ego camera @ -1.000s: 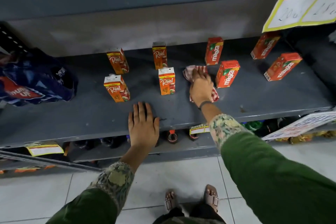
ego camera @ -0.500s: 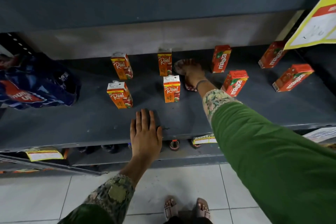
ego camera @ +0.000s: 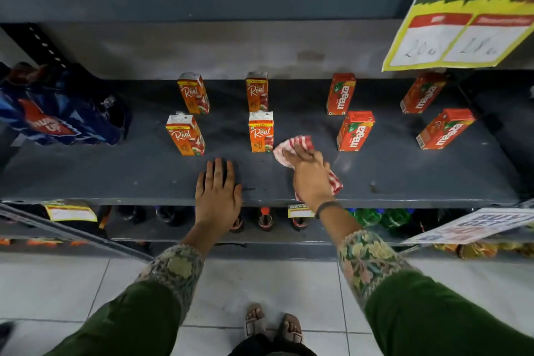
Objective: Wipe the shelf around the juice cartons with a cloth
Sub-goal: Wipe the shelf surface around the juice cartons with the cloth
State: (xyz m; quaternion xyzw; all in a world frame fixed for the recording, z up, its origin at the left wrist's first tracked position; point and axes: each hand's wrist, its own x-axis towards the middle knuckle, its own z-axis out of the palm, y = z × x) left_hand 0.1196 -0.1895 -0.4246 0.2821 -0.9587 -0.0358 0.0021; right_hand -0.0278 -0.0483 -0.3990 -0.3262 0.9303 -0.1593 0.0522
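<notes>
— Gripping the cloth, was the right hand near a carton?
— Yes; the carton stood just left of it on the shelf. The left hand lay flat, holding nothing.

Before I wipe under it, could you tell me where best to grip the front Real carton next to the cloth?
Probably pinch the front Real carton by its two narrow side faces near the top, coming from above: it stands upright, and the cloth in the right hand crowds its base.
</notes>
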